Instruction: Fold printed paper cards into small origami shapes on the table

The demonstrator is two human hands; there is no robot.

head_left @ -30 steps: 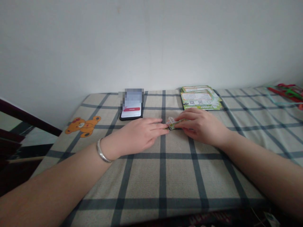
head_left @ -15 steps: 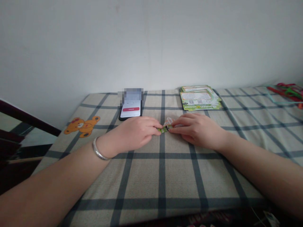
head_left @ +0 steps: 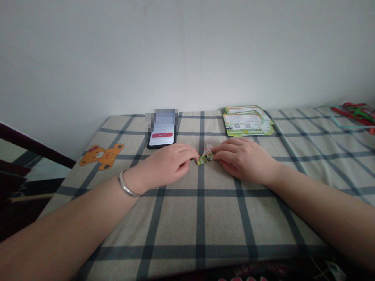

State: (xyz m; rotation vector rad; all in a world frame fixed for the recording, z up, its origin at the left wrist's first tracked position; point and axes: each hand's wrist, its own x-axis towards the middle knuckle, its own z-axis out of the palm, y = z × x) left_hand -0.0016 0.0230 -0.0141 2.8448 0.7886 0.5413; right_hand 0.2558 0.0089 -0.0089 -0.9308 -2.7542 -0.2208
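A small folded paper (head_left: 206, 156), green and white with print and a pointed top, lies on the checked tablecloth (head_left: 181, 218) between my hands. My left hand (head_left: 172, 164), with a silver bangle at the wrist, has its fingers closed at the paper's left end. At the right end, the bent fingers of my right hand (head_left: 243, 160) pinch the paper and cover part of it. Both hands rest low over the cloth.
Behind my left hand lies a phone (head_left: 161, 136) with a lit screen. A stack of green printed leaflets (head_left: 249, 123) sits near the wall. An orange bear cut-out (head_left: 102, 156) is at the left, and red and green items (head_left: 357, 113) lie far right.
My fingers have drawn slightly apart, and more of the folded paper shows between them. The phone, leaflets and bear cut-out stay where they were.
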